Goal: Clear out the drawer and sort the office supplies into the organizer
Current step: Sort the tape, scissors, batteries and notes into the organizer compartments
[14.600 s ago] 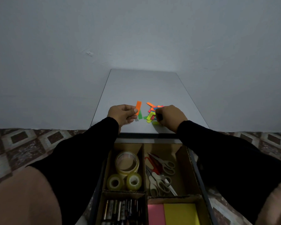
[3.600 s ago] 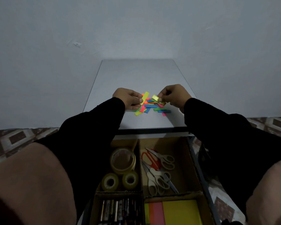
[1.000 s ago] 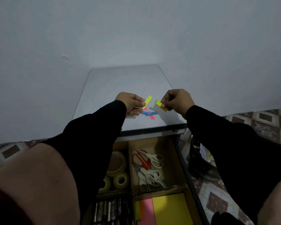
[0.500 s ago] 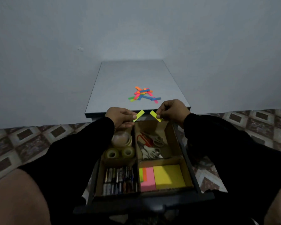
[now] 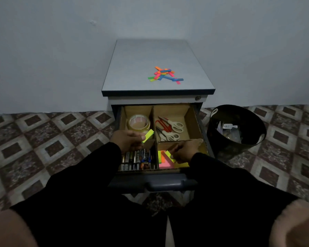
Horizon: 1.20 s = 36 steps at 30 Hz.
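- The open drawer [image 5: 161,182] of the cabinet holds a cardboard organizer [image 5: 190,120] split into four compartments.
- The left hand [image 5: 128,140] pinches a yellow-green tab [image 5: 148,136] over the organizer's left side, just in front of the tape roll [image 5: 139,123].
- The right hand [image 5: 185,151] pinches a second yellow tab [image 5: 168,155] low in the organizer's front-right compartment, touching the sticky notes [image 5: 165,164] there.
- Scissors [image 5: 169,130] lie in the back-right compartment, batteries [image 5: 136,159] in the front-left.
- More coloured tabs [image 5: 164,74] lie piled on the cabinet's top surface [image 5: 132,68], behind the organizer.
- A black bin [image 5: 235,129] stands on the floor right of the organizer.
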Each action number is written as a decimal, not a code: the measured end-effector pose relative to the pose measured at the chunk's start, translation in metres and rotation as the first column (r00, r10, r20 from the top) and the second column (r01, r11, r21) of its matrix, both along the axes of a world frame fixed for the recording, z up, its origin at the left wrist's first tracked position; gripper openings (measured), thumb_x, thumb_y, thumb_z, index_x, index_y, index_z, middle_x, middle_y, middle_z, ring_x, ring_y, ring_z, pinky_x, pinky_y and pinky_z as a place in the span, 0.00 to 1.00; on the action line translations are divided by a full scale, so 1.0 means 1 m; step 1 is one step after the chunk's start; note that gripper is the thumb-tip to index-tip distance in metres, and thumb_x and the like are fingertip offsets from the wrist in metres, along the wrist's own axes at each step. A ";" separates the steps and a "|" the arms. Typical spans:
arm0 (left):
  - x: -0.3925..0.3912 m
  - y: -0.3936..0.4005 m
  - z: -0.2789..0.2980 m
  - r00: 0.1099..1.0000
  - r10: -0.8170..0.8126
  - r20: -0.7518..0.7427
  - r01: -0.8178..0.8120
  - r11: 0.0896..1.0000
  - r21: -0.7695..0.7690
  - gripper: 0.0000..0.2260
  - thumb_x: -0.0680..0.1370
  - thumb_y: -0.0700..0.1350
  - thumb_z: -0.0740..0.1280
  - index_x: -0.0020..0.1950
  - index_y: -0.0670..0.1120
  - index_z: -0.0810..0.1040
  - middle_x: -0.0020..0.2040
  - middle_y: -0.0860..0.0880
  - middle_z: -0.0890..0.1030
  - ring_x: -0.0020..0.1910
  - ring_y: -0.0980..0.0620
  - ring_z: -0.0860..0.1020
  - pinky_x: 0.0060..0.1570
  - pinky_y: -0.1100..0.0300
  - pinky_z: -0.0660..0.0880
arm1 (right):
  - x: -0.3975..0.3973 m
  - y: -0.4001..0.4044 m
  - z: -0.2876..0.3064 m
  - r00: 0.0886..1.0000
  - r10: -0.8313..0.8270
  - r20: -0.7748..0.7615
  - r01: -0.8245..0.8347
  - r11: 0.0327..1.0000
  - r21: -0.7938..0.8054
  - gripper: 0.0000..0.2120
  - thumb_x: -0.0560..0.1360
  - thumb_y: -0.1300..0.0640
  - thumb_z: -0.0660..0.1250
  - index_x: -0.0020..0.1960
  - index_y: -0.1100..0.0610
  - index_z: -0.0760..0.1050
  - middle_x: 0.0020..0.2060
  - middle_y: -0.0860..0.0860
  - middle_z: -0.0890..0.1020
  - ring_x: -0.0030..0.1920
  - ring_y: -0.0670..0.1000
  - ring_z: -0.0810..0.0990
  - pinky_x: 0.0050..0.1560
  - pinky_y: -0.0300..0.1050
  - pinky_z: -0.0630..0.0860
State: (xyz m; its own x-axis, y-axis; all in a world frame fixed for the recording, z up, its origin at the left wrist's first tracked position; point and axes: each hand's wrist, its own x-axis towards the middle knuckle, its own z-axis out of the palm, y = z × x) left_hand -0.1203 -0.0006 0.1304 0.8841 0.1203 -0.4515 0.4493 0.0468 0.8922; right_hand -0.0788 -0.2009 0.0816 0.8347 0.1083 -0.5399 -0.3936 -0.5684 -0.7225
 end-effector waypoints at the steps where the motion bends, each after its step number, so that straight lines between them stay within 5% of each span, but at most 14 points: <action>1: -0.002 0.001 -0.003 1.000 0.008 -0.003 -0.009 1.000 -0.005 0.06 0.75 0.33 0.67 0.39 0.40 0.77 0.26 0.50 0.80 0.23 0.58 0.78 0.26 0.69 0.76 | 0.000 0.002 -0.006 1.000 -0.031 0.006 0.031 1.000 -0.004 0.15 0.71 0.73 0.66 0.30 0.58 0.73 0.30 0.53 0.76 0.28 0.50 0.72 0.28 0.40 0.72; 3: -0.006 0.003 -0.008 1.000 0.014 -0.003 -0.014 1.000 -0.011 0.05 0.75 0.33 0.67 0.40 0.40 0.77 0.31 0.47 0.80 0.24 0.58 0.78 0.27 0.68 0.76 | 0.003 0.005 -0.015 0.995 -0.090 0.030 0.091 0.996 -0.011 0.16 0.70 0.73 0.66 0.29 0.58 0.72 0.30 0.53 0.77 0.28 0.51 0.74 0.30 0.42 0.74; 7: -0.011 0.004 -0.015 0.999 0.036 -0.011 -0.037 0.999 -0.025 0.04 0.74 0.34 0.67 0.40 0.41 0.78 0.31 0.48 0.80 0.26 0.56 0.79 0.29 0.68 0.77 | 0.005 0.012 -0.029 0.986 -0.128 0.111 0.138 0.986 -0.093 0.14 0.71 0.68 0.67 0.29 0.56 0.73 0.37 0.56 0.80 0.39 0.54 0.78 0.49 0.51 0.78; 10: -0.014 0.002 -0.015 0.999 0.042 -0.011 -0.043 0.998 -0.038 0.04 0.74 0.34 0.67 0.41 0.41 0.78 0.31 0.47 0.80 0.26 0.57 0.79 0.29 0.67 0.78 | 0.004 0.018 -0.033 0.987 -0.098 0.125 0.114 0.985 -0.128 0.06 0.71 0.66 0.68 0.38 0.57 0.78 0.47 0.58 0.83 0.47 0.55 0.80 0.56 0.52 0.77; 17: -0.019 -0.005 -0.017 1.000 0.019 -0.023 -0.020 0.998 -0.063 0.05 0.75 0.34 0.67 0.41 0.41 0.78 0.25 0.52 0.79 0.23 0.59 0.77 0.28 0.68 0.77 | 0.003 0.020 -0.034 0.988 -0.076 0.133 0.102 0.975 -0.198 0.08 0.72 0.64 0.68 0.50 0.63 0.81 0.52 0.58 0.82 0.54 0.57 0.80 0.56 0.52 0.77; 22: -0.020 -0.007 -0.022 0.999 0.017 -0.042 -0.020 0.998 -0.066 0.06 0.75 0.34 0.67 0.40 0.42 0.78 0.26 0.51 0.80 0.24 0.59 0.78 0.28 0.68 0.76 | 0.004 0.021 -0.035 0.988 -0.113 0.103 0.129 0.978 -0.165 0.04 0.71 0.67 0.68 0.41 0.62 0.80 0.46 0.60 0.83 0.42 0.58 0.82 0.51 0.53 0.79; 25: -0.020 -0.007 -0.024 0.998 0.035 -0.045 -0.037 0.998 -0.055 0.05 0.75 0.35 0.68 0.40 0.42 0.79 0.30 0.49 0.80 0.27 0.57 0.78 0.29 0.68 0.77 | 0.004 0.022 -0.034 0.986 -0.155 0.061 0.161 0.980 -0.117 0.12 0.71 0.69 0.68 0.32 0.58 0.75 0.41 0.60 0.82 0.33 0.56 0.79 0.47 0.54 0.81; 29: -0.022 -0.007 -0.026 0.998 0.044 -0.051 -0.046 0.998 -0.048 0.04 0.74 0.36 0.69 0.40 0.42 0.80 0.31 0.49 0.80 0.28 0.55 0.79 0.30 0.67 0.77 | 0.006 0.022 -0.042 0.987 -0.144 0.074 0.151 0.983 -0.104 0.03 0.71 0.65 0.69 0.40 0.61 0.81 0.45 0.61 0.83 0.46 0.61 0.83 0.51 0.56 0.80; 31: -0.022 -0.007 -0.027 0.997 0.045 -0.058 -0.048 0.998 -0.046 0.04 0.74 0.36 0.69 0.40 0.42 0.79 0.32 0.49 0.80 0.29 0.55 0.78 0.30 0.67 0.77 | 0.011 0.020 -0.054 0.983 -0.165 0.080 0.173 0.980 -0.098 0.06 0.71 0.62 0.70 0.46 0.63 0.82 0.46 0.63 0.83 0.48 0.62 0.82 0.52 0.58 0.79; 36: -0.021 -0.008 -0.028 0.997 0.040 -0.071 -0.044 0.998 -0.049 0.03 0.74 0.36 0.68 0.41 0.42 0.79 0.33 0.48 0.80 0.28 0.56 0.78 0.30 0.67 0.77 | 0.016 0.015 -0.066 0.982 -0.172 0.079 0.178 0.981 -0.078 0.04 0.70 0.65 0.68 0.40 0.60 0.82 0.44 0.63 0.83 0.48 0.63 0.82 0.52 0.59 0.79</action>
State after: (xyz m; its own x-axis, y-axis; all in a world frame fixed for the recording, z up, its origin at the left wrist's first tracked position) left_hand -0.1410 -0.0083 0.1022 0.8449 0.1323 -0.5183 0.5070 0.1111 0.8548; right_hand -0.0631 -0.1856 0.0156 0.8734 -0.0862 -0.4793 -0.4416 -0.5550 -0.7050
